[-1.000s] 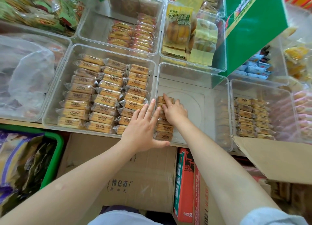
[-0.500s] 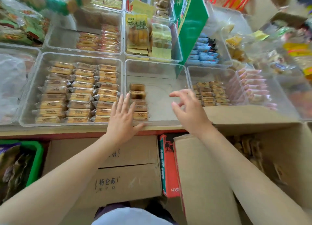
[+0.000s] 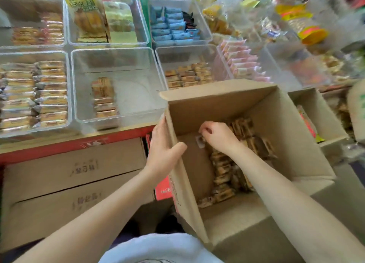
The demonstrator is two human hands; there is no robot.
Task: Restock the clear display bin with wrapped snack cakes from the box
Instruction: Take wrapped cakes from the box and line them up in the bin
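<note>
Mid-restock, on the fetching step. The right hand [image 3: 216,136] is down inside the box [image 3: 280,124], fingers curled around what looks like a wrapped cake [image 3: 200,141], though blur makes it hard to tell how firm that grip is. More cakes [image 3: 227,170] are heaped just below and right of it. The left hand [image 3: 163,147] clamps the box's near wall, thumb inside. The clear bin [image 3: 118,59], up and left of the grip, holds one short row [image 3: 103,97]. Next is probably lifting a handful over beside that row.
</note>
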